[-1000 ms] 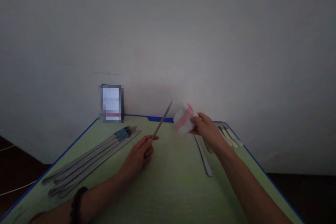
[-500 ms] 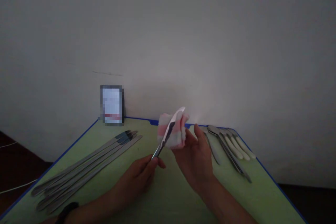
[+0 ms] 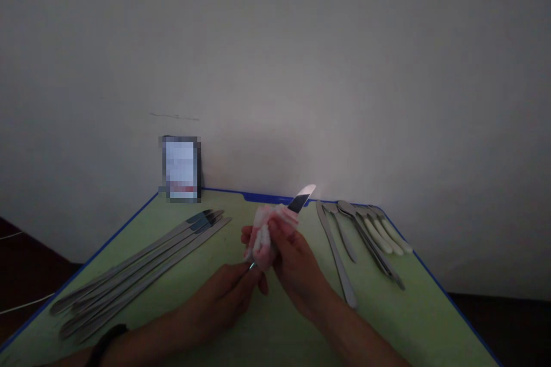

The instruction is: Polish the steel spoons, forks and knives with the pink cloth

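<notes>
A table knife (image 3: 298, 203) slants up and to the right over the middle of the table, its blade tip bare. My left hand (image 3: 236, 287) is closed around its handle, most of which is hidden. Folded round the lower blade is a pink and white cloth (image 3: 263, 235), pinched by my right hand (image 3: 293, 258) with the thumb on top. The right fingers behind the cloth are partly hidden. Just right of my right hand, another knife (image 3: 338, 258) lies on the table.
Several table knives (image 3: 150, 269) lie in a bunch on the left. Spoons (image 3: 365, 241) and cream-handled cutlery (image 3: 383, 238) lie on the right. A blurred upright screen (image 3: 181, 169) stands at the back left, against the wall (image 3: 275, 69). The green table (image 3: 275, 332) has a blue edge.
My right hand has turned over and closed the cloth round the blade; before, its palm faced up with the cloth spread behind the knife. The knife on the right is now uncovered.
</notes>
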Available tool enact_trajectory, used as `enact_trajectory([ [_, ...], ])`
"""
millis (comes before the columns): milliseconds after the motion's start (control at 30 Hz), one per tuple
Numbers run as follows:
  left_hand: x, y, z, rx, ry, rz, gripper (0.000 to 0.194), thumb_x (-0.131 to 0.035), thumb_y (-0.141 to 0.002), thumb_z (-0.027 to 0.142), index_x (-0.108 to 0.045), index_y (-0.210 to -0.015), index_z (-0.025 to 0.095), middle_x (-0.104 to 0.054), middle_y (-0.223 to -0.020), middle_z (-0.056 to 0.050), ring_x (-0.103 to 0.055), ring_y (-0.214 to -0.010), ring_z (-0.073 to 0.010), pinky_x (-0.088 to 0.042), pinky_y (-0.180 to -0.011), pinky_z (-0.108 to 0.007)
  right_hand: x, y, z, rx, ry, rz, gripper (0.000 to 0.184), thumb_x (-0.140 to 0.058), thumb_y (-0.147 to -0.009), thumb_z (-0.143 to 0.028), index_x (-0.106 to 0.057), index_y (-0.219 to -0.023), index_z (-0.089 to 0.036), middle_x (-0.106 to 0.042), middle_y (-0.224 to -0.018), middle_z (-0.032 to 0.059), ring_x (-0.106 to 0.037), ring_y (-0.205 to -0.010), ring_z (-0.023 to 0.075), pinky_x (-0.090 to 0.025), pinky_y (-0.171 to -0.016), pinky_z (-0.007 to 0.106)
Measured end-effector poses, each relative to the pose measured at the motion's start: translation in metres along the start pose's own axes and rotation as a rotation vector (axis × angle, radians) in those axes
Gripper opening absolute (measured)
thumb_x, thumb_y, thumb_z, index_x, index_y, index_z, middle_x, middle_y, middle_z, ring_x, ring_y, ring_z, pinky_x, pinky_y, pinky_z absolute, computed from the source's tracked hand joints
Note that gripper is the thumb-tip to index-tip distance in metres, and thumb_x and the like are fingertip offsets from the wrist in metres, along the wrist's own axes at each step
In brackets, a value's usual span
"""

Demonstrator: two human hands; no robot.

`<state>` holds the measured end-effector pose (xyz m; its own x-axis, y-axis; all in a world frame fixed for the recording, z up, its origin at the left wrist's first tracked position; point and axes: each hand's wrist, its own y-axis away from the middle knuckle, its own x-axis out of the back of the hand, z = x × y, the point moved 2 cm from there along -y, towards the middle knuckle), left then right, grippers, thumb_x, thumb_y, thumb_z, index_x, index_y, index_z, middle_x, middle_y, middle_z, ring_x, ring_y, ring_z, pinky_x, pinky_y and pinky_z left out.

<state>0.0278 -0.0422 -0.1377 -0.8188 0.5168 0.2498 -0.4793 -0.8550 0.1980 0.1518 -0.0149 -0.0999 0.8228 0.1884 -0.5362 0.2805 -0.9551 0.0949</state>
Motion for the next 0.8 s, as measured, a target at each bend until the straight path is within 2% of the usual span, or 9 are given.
enact_trajectory([
  [67, 0.0, 0.0, 0.003, 0.009, -0.016, -0.003, 0.051, -0.03, -0.087, 0.061, -0.055, -0.083, 0.016, -0.032, -0.05, 0.008, -0.033, -0.045, -0.0089, -0.026, -0.042, -0.019, 0.003, -0.004, -0.013, 0.082, -0.075, 0.06, 0.029, -0.065, -0.074, -0.044, -0.067, -0.088, -0.019, -0.069, -0.079, 0.0033, -0.062, -0.066, 0.0149, -0.047, -0.055, 0.025],
  [133, 0.0, 0.001, 0.006, 0.022, -0.002, -0.016, 0.051, -0.031, -0.087, 0.061, -0.055, -0.083, 0.016, -0.032, -0.05, 0.008, -0.032, -0.045, -0.0085, -0.025, -0.041, -0.019, 0.008, -0.007, -0.029, 0.14, -0.172, 0.108, 0.02, -0.068, -0.072, -0.036, -0.066, -0.085, -0.021, -0.069, -0.082, -0.0001, -0.061, -0.073, 0.0129, -0.047, -0.064, 0.023],
  [233, -0.001, 0.003, 0.005, 0.032, 0.057, -0.041, 0.049, -0.033, -0.087, 0.059, -0.056, -0.084, 0.016, -0.032, -0.049, 0.009, -0.031, -0.044, -0.008, -0.024, -0.041, -0.018, 0.015, -0.01, -0.045, 0.13, -0.191, 0.088, 0.007, -0.066, -0.071, -0.026, -0.065, -0.077, -0.02, -0.066, -0.072, -0.0032, -0.056, -0.063, 0.01, -0.044, -0.059, 0.021],
  [300, -0.001, 0.002, 0.003, 0.026, 0.114, -0.043, 0.047, -0.034, -0.087, 0.058, -0.055, -0.083, 0.016, -0.032, -0.049, 0.009, -0.03, -0.043, -0.0076, -0.024, -0.04, -0.018, 0.019, -0.01, -0.047, 0.092, -0.163, 0.086, 0.006, -0.063, -0.071, -0.022, -0.063, -0.067, -0.018, -0.06, -0.06, -0.0034, -0.05, -0.053, 0.0095, -0.041, -0.052, 0.021],
  [400, -0.001, 0.0, 0.0, 0.033, 0.198, -0.037, 0.044, -0.036, -0.087, 0.058, -0.053, -0.082, 0.017, -0.029, -0.048, 0.01, -0.025, -0.041, -0.007, -0.019, -0.037, -0.018, 0.022, -0.01, -0.042, 0.069, -0.251, 0.182, 0.008, -0.062, -0.07, -0.019, -0.062, -0.062, -0.017, -0.057, -0.055, -0.0048, -0.046, -0.048, 0.0082, -0.039, -0.049, 0.02],
  [500, 0.0, -0.001, 0.0, 0.02, 0.182, -0.049, 0.045, -0.036, -0.087, 0.058, -0.054, -0.081, 0.017, -0.028, -0.047, 0.01, -0.023, -0.04, -0.0068, -0.018, -0.037, -0.018, 0.017, -0.008, -0.034, 0.107, -0.324, 0.188, 0.015, -0.063, -0.075, -0.034, -0.065, -0.078, -0.02, -0.066, -0.072, -0.0027, -0.057, -0.063, 0.0108, -0.045, -0.061, 0.023],
  [567, 0.001, 0.0, 0.002, 0.004, 0.141, -0.063, 0.046, -0.036, -0.087, 0.058, -0.055, -0.08, 0.016, -0.028, -0.048, 0.01, -0.024, -0.041, -0.0069, -0.019, -0.038, -0.018, 0.011, -0.005, -0.025, 0.146, -0.265, 0.162, 0.03, -0.06, -0.077, -0.048, -0.066, -0.09, -0.022, -0.069, -0.084, 0.0007, -0.062, -0.078, 0.0153, -0.048, -0.072, 0.028],
  [633, 0.0, 0.001, 0.002, 0.005, 0.122, -0.089, 0.046, -0.036, -0.088, 0.058, -0.055, -0.079, 0.016, -0.027, -0.048, 0.01, -0.025, -0.042, -0.0071, -0.02, -0.039, -0.018, 0.007, 0.0, -0.013, 0.173, -0.15, 0.169, 0.038, -0.056, -0.078, -0.055, -0.066, -0.092, -0.021, -0.07, -0.087, 0.0036, -0.064, -0.082, 0.018, -0.048, -0.076, 0.031],
  [800, -0.002, 0.002, 0.001, -0.007, 0.077, -0.066, 0.045, -0.032, -0.09, 0.055, -0.053, -0.077, 0.017, -0.03, -0.051, 0.008, -0.028, -0.045, -0.0082, -0.022, -0.041, -0.02, 0.01, 0.009, 0.014, 0.107, 0.089, 0.183, 0.045, -0.053, -0.078, -0.057, -0.068, -0.074, -0.015, -0.07, -0.077, 0.0073, -0.064, -0.071, 0.0181, -0.048, -0.068, 0.03],
])
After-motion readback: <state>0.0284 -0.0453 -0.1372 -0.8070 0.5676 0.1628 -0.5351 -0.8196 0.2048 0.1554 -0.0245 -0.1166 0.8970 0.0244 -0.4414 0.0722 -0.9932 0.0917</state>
